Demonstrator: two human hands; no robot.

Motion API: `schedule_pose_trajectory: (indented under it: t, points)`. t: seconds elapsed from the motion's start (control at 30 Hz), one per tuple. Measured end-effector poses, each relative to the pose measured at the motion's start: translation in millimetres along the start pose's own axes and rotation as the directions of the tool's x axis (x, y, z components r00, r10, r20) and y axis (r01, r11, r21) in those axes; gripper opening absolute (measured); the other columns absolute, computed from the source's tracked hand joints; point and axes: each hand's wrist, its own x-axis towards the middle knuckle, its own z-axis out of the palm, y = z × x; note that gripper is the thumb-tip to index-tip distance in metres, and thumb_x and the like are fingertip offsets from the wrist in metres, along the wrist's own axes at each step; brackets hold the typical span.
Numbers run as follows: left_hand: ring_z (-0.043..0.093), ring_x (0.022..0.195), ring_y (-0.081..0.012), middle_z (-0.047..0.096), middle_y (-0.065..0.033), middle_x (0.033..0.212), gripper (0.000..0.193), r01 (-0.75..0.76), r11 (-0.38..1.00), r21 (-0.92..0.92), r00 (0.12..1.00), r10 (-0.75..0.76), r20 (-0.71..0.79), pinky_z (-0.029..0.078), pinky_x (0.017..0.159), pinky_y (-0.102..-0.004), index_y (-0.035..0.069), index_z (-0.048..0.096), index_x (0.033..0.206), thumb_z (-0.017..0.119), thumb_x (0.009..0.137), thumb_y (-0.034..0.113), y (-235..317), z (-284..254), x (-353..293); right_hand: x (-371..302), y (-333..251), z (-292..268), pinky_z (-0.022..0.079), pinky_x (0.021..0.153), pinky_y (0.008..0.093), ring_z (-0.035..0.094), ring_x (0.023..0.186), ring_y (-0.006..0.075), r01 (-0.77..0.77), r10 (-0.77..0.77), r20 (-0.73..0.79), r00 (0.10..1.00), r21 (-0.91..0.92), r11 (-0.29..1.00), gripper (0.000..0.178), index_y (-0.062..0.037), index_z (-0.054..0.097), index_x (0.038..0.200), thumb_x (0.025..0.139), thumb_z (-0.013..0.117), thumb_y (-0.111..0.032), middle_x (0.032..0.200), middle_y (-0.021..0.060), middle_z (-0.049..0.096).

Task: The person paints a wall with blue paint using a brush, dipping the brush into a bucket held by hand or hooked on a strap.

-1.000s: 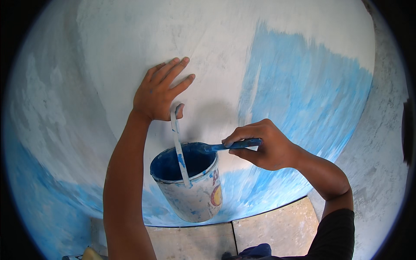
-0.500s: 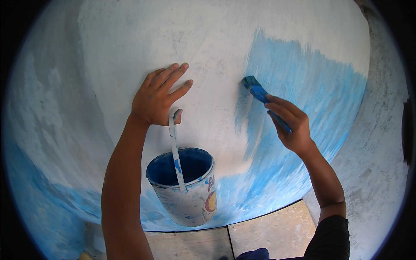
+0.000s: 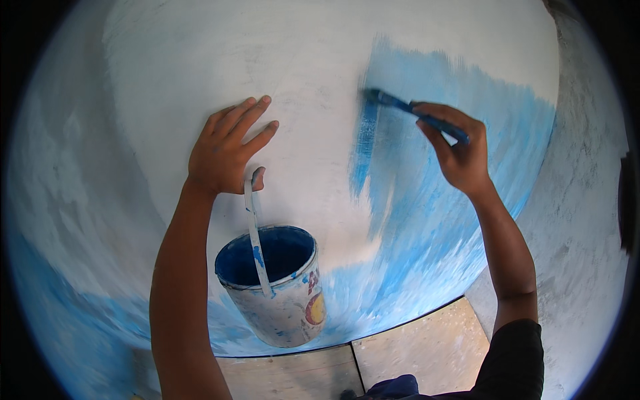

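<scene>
My left hand rests against the white painted wall with its fingers stretched out. Over its thumb hangs the white handle of a paint bucket, so this hand carries the bucket. The bucket is white, smeared with blue, and dark blue inside. My right hand is closed around a blue-handled paintbrush. The brush's dark bristles touch the wall at the left edge of a light blue painted area. A darker, wet-looking blue stroke runs down below the bristles.
Grey, rough wall borders the painted surface on the right. Beige floor tiles meet the wall's foot at the bottom. More blue paint covers the wall at the lower left. Dark blue cloth shows at the bottom edge.
The brush has moved up and slightly left, its handle now lying flatter. A darker blue stroke has appeared below it. My left hand and the bucket sit slightly further left in view.
</scene>
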Motion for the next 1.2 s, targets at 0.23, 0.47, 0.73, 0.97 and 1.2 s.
schedule_pose_trajectory:
  t: [0.23, 0.47, 0.73, 0.97, 1.2]
  points:
    - [0.047, 0.143, -0.0316, 0.053, -0.0127, 0.156, 0.063, -0.03, 0.999, 0.015, 1.0, 0.03, -0.006, 0.039, 0.114, -0.0486, 0.013, 0.075, 0.125, 0.057, 0.073, 0.042, -6, -8, -1, -63, -17, 18, 0.063, 0.09, 0.0383, 0.073, 0.111, 0.032, 0.05, -0.04, 0.206, 0.978, -0.044, 0.998, 0.026, -0.0035, 0.075, 0.112, 0.086, 0.077, 0.002, 0.121, 0.0165, 0.074]
    - [0.047, 0.143, -0.0277, 0.053, -0.0091, 0.156, 0.06, -0.008, 1.0, 0.026, 0.999, 0.009, -0.032, 0.041, 0.114, -0.0474, 0.017, 0.076, 0.124, 0.059, 0.075, 0.046, 0, -4, 1, -71, -26, 11, 0.063, 0.086, 0.0393, 0.076, 0.097, 0.032, -0.073, 0.002, 0.45, 0.893, 0.141, 0.987, 0.02, 0.0003, 0.075, 0.108, 0.088, 0.076, 0.0, 0.109, 0.0185, 0.076]
    - [0.045, 0.144, -0.0315, 0.051, -0.0126, 0.157, 0.064, -0.049, 0.995, 0.088, 0.999, 0.047, 0.025, 0.037, 0.113, -0.0489, 0.012, 0.071, 0.131, 0.052, 0.083, 0.049, 1, -1, 3, -11, 7, -2, 0.064, 0.087, 0.0381, 0.076, 0.096, 0.0294, 0.064, -0.064, 0.075, 0.995, 0.008, 0.998, 0.019, -0.0004, 0.075, 0.111, 0.093, 0.071, 0.0, 0.111, 0.017, 0.075]
    - [0.045, 0.144, -0.0289, 0.053, -0.0101, 0.156, 0.059, -0.028, 0.995, 0.096, 0.999, 0.029, -0.017, 0.037, 0.114, -0.0478, 0.015, 0.074, 0.126, 0.048, 0.086, 0.05, 0, 2, -2, -173, -35, 56, 0.064, 0.064, 0.0323, 0.076, 0.096, 0.0255, 0.341, -0.277, 0.54, 0.795, -0.019, 0.94, 0.019, -0.0025, 0.074, 0.106, 0.087, 0.071, -0.006, 0.115, 0.0171, 0.073]
    - [0.045, 0.143, -0.0325, 0.053, -0.0127, 0.156, 0.064, -0.073, 0.988, 0.134, 0.997, 0.072, 0.018, 0.037, 0.112, -0.0489, 0.012, 0.07, 0.131, 0.049, 0.086, 0.051, -3, -1, -1, -115, -31, 40, 0.064, 0.077, 0.0362, 0.075, 0.1, 0.0285, -0.06, 0.015, 0.435, 0.9, 0.089, 0.994, 0.029, -0.0025, 0.076, 0.109, 0.08, 0.075, 0.003, 0.115, 0.0147, 0.075]
